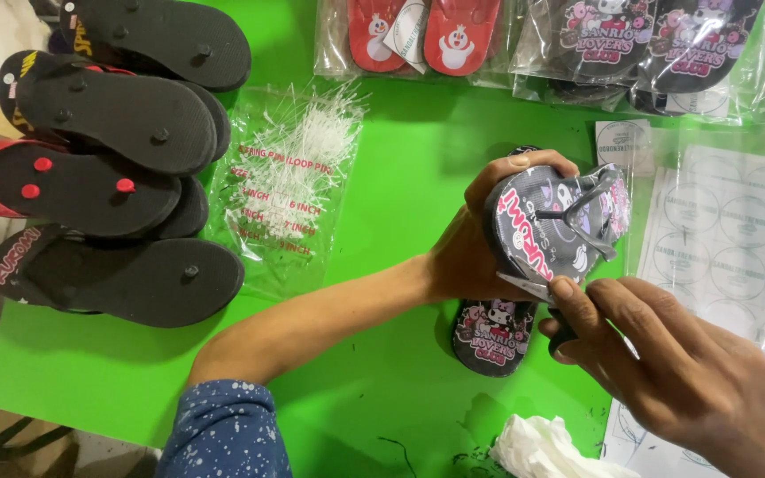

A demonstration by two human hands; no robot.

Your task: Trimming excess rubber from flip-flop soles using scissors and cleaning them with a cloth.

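Sandal (546, 226), black with cartoon print, sits right of centre above a green table (382, 372), tilted on edge. Left hand (475, 248) wraps it, fingers closed around the sole. Right hand (666, 363), lower right, pinches small scissors (529, 288) at its lower edge. Holding the sandal steady and snipping close seems wise. A pile of dark sandals (108, 168) lies upper left.

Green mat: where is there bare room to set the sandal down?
Bare green mat below the stacked sandals and left of the forearm; another patch between the pin bag and left hand. Crowded: top edge, right side with sticker sheets.
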